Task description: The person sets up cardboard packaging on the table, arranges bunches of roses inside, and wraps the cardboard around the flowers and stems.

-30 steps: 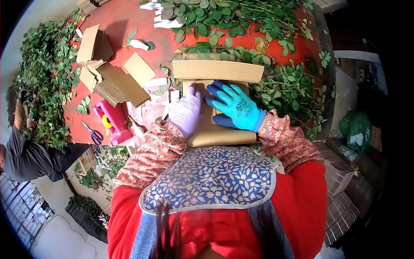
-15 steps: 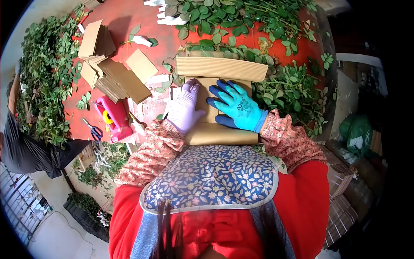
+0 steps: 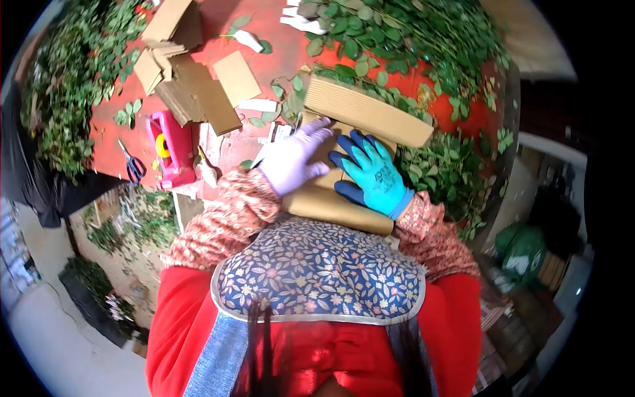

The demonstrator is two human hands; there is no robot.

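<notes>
A sheet of brown corrugated cardboard point(image 3: 367, 112) lies in front of me, its far flap standing up and its near edge curled toward my apron. My left hand point(image 3: 294, 159), in a thin lilac glove, rests flat on the left of the sheet with its fingers stretched out. On the right, my right hand point(image 3: 374, 173), in a turquoise and dark blue work glove, presses down with spread fingers. Neither hand is wrapped round anything. What lies beneath the cardboard is hidden.
Left on the red table point(image 3: 218, 20) are stacked cardboard pieces point(image 3: 198, 92), a pink tape dispenser point(image 3: 173, 149) and scissors point(image 3: 134, 165). Leafy stems point(image 3: 410, 33) pile up at the back, right and far left. A white-wrapped bud point(image 3: 248, 41) lies behind the stack.
My view has turned, so the table and cardboard appear tilted clockwise. Both hands stay on the cardboard, and the fingers of my left hand are more spread.
</notes>
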